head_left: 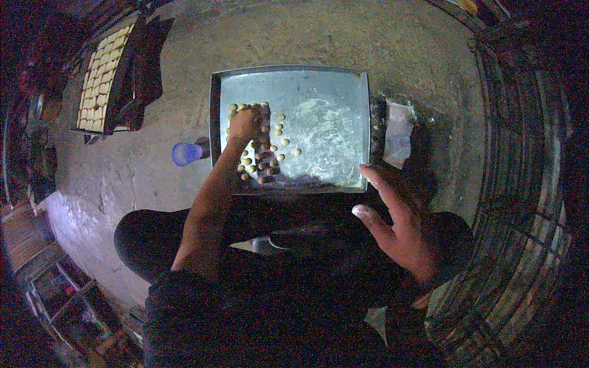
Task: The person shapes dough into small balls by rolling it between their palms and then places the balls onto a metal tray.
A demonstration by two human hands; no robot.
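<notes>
A square metal tray (pixel 325 83) dusted with white powder bears several small pale dough balls (pixel 281 157) in its left half. My left hand (pixel 246 122) is down among the balls near the back left, fingers curled downward; what they hold is hidden. My right hand (pixel 396 224) is open at the tray's front right corner, thumb and forefinger apart, forefinger at the rim and white powder on the thumb tip. A translucent blue cup (pixel 187 154) is on the floor left of the tray.
At the back left, a dark tray (pixel 104 80) holds rows of pale pieces. A pale plastic bag (pixel 397 132) lies on the concrete floor (pixel 307 37) right of the metal tray. Dark racks (pixel 512 184) line the right side; more clutter (pixel 67 294) is at lower left.
</notes>
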